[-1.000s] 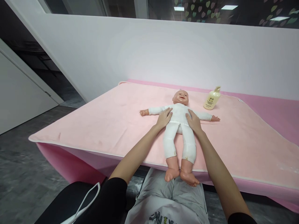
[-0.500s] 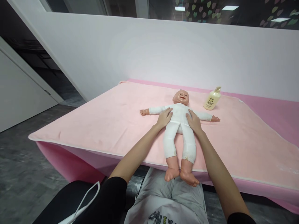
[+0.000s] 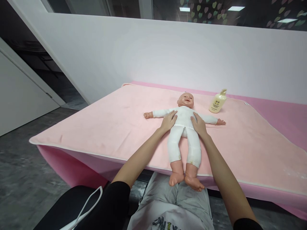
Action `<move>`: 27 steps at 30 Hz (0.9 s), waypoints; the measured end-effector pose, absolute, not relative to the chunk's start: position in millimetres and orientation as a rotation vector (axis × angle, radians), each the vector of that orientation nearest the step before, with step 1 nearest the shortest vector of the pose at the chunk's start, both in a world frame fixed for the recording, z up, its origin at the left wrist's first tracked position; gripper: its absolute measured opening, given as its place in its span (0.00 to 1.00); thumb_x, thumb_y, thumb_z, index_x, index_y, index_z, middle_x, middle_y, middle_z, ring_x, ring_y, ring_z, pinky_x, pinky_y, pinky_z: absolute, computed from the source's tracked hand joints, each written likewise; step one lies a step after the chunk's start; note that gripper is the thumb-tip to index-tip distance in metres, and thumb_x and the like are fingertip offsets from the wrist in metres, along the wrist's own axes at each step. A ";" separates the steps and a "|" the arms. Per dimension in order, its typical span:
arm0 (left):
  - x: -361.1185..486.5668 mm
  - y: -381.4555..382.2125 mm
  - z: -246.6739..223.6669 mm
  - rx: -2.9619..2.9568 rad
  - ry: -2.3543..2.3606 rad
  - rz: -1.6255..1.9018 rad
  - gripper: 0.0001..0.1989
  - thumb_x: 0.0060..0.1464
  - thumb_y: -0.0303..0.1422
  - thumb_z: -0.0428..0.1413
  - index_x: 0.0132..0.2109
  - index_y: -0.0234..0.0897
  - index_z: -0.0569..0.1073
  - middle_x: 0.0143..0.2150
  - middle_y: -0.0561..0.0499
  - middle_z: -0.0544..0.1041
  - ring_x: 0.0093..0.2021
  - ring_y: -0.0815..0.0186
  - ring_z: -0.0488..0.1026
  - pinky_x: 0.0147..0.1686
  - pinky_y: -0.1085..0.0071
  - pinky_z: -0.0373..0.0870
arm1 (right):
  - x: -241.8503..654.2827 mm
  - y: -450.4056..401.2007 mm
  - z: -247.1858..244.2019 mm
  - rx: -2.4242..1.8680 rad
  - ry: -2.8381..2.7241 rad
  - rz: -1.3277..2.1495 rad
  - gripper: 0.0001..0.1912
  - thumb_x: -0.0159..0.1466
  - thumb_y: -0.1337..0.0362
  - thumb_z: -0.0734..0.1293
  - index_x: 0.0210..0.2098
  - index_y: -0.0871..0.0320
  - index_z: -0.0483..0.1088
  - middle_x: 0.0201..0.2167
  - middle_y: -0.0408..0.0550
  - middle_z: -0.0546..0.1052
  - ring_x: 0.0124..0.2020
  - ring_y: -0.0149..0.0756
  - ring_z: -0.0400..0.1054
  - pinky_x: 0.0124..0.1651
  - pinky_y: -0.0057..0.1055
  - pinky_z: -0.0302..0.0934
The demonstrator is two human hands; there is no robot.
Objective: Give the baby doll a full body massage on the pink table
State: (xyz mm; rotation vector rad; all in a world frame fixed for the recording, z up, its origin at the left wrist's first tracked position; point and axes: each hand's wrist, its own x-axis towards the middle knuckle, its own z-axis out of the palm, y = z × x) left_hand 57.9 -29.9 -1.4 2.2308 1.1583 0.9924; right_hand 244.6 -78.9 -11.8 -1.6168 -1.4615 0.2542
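A baby doll [image 3: 184, 116] with a white cloth body lies on its back, its head toward the wall and its arms spread wide. Its bare feet hang past the table's near edge, over my lap. My left hand [image 3: 169, 121] holds the left side of the doll's torso, below the armpit. On the opposite side, my right hand [image 3: 199, 124] clasps the torso at about the same height. Both hands curve along the doll's sides, and the fingers' undersides are hidden.
A pale yellow pump bottle [image 3: 217, 101] stands beyond the doll's arm at the right. Under everything lies a pink blanket [image 3: 96, 124] with a light border, over a darker pink cover [image 3: 275, 116]. A white wall [image 3: 153, 54] rises behind the table. A white cable [image 3: 88, 210] loops at lower left.
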 end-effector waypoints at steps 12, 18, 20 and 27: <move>57.9 -28.9 -2.4 2.237 1.156 0.992 0.21 0.61 0.35 0.40 0.57 0.35 0.65 0.60 0.46 0.65 0.62 0.62 0.58 0.61 0.62 0.54 | 245.5 -77.5 -14.0 -1.603 -1.453 0.245 0.27 0.61 0.52 0.56 0.54 0.61 0.64 0.56 0.53 0.66 0.59 0.44 0.57 0.62 0.45 0.48; 58.0 -29.0 -2.3 2.245 1.160 0.985 0.22 0.61 0.35 0.41 0.57 0.31 0.65 0.60 0.44 0.64 0.62 0.62 0.58 0.61 0.63 0.53 | 243.7 -79.4 -11.6 -1.624 -1.464 0.243 0.27 0.62 0.53 0.56 0.54 0.64 0.63 0.57 0.56 0.65 0.59 0.44 0.57 0.62 0.44 0.48; 57.9 -29.0 -2.4 2.245 1.157 0.991 0.22 0.61 0.35 0.41 0.57 0.32 0.65 0.60 0.44 0.65 0.62 0.62 0.58 0.61 0.63 0.53 | 243.6 -79.8 -10.9 -1.623 -1.460 0.247 0.28 0.62 0.53 0.56 0.54 0.64 0.63 0.57 0.56 0.64 0.59 0.44 0.57 0.62 0.44 0.48; 57.9 -29.5 -2.0 2.234 1.165 0.990 0.21 0.61 0.35 0.41 0.57 0.34 0.66 0.60 0.46 0.65 0.62 0.62 0.58 0.61 0.62 0.54 | 245.3 -78.0 -13.4 -1.607 -1.459 0.244 0.27 0.61 0.52 0.56 0.54 0.62 0.64 0.56 0.55 0.65 0.59 0.44 0.57 0.62 0.46 0.48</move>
